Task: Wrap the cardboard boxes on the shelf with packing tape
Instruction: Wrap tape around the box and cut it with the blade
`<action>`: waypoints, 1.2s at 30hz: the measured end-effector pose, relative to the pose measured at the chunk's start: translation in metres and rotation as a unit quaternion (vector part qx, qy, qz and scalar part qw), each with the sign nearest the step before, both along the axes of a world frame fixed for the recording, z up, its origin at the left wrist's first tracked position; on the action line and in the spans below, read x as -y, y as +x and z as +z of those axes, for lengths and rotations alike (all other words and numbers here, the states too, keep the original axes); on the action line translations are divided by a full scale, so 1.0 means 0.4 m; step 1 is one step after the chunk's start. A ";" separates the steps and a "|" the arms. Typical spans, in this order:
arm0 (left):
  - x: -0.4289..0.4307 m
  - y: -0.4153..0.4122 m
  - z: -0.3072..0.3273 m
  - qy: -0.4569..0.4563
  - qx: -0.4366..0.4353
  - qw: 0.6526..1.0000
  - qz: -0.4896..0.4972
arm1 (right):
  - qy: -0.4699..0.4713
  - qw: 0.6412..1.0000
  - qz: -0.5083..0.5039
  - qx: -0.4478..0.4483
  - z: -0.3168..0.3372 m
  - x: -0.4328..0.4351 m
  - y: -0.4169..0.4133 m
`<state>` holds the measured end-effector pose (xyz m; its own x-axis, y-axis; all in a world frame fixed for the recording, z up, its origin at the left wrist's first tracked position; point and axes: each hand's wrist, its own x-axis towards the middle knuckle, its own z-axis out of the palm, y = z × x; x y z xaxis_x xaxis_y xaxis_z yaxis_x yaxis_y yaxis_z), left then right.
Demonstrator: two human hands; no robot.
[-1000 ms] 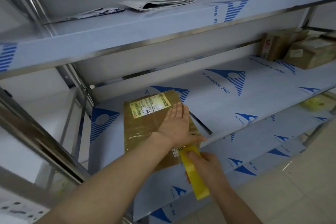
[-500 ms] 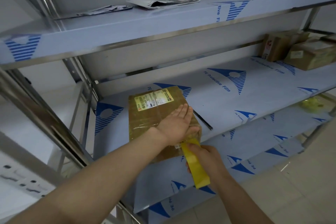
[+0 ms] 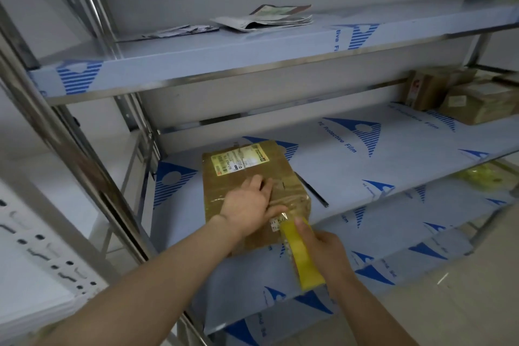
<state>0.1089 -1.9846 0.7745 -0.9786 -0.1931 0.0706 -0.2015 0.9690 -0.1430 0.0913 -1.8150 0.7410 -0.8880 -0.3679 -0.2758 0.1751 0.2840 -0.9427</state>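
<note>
Left hand (image 3: 250, 205) lies flat on top of the cardboard box (image 3: 224, 185), fingers straight and together, pressing down near its front right part. The box sits on the middle shelf (image 3: 365, 166), just left of the centre of the frame, with its printed label toward the back. The right hand (image 3: 323, 250), lower centre, is curled around the yellow roll of packing tape (image 3: 302, 258) and holds it just off the box's near edge. A short strip of tape (image 3: 286, 215) runs from the roll up to the near right corner, close beside the left thumb.

The step in hand looks like laying a band of tape over this box: one hand anchors, the other pays out. The next move probably calls for drawing the roll along or around the box with steady tension while the flat hand smooths the strip, so that it beds without wrinkles and the box does not slide on the slick film.

Other boxes (image 3: 477, 101) wait at the right edge of the same shelf.
</note>
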 end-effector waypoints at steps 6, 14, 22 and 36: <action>-0.016 0.000 -0.006 0.015 0.004 0.999 0.039 | -0.061 0.995 0.071 0.022 0.063 -0.041 -0.004; 0.000 -0.015 0.052 0.050 0.014 0.998 0.032 | -0.080 0.993 0.091 0.003 0.078 -0.028 -0.010; 0.008 0.001 -0.021 0.097 -0.027 0.994 0.037 | -0.068 0.996 0.060 -0.024 -0.008 0.001 0.015; 0.009 -0.033 -0.040 -0.007 -0.056 0.998 -0.010 | -0.064 0.996 0.026 -0.050 -0.033 0.037 -0.002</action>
